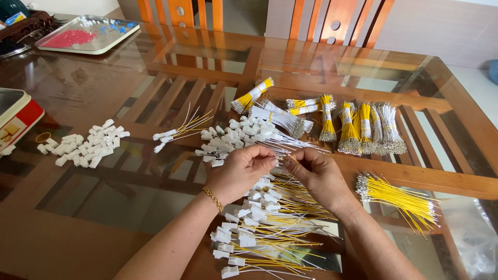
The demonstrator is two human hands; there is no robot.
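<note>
Hands meet over the wire pile, a thin wire pinched between them.

The wire (pixel 284 158) sits at the fingertips, mid-table: light, springy, likely to kink, so grip it near its end. Left hand (pixel 243 171) has thumb and forefinger pressed together on it; right hand (pixel 316 173) pinches the other side. Finished leads (pixel 259 228) lie below, white connectors (pixel 88 148) left, loose yellow wires (pixel 399 199) right, on the glass table (pixel 104 93).

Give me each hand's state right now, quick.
Left hand: closed, fingertips pinching a small white connector, mostly hidden.
Right hand: closed, fingertips pinched on a thin wire at the connector.
</note>
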